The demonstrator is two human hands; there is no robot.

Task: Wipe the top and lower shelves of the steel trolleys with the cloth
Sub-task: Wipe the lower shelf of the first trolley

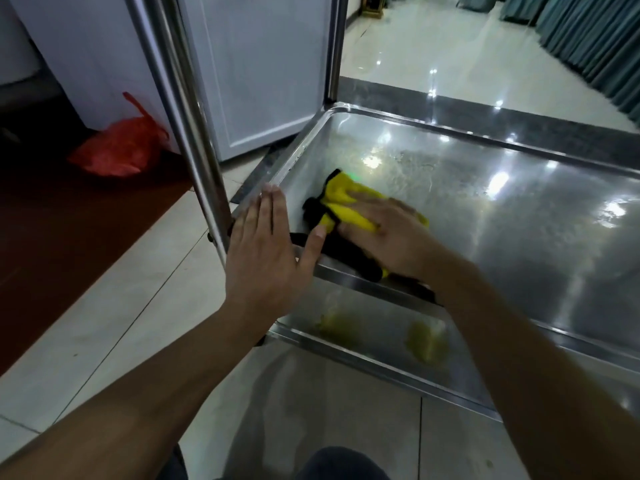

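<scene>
Your left hand (266, 247) lies flat, fingers straight, on the near corner rim of the lower shelf (502, 237); your right hand (391, 237) presses the yellow-and-black cloth (341, 199) onto that shelf's near-left corner, fingers not visibly curled round it. Smears show near the cloth; the far side looks unwiped; the top shelf is out of view, so I can't judge it.

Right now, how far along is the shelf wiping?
In hand: the right hand presses the yellow cloth into the near-left corner of the steel shelf, while the left hand steadies its rim. Smears show beyond the cloth. Whether other shelves are done cannot be told.
</scene>
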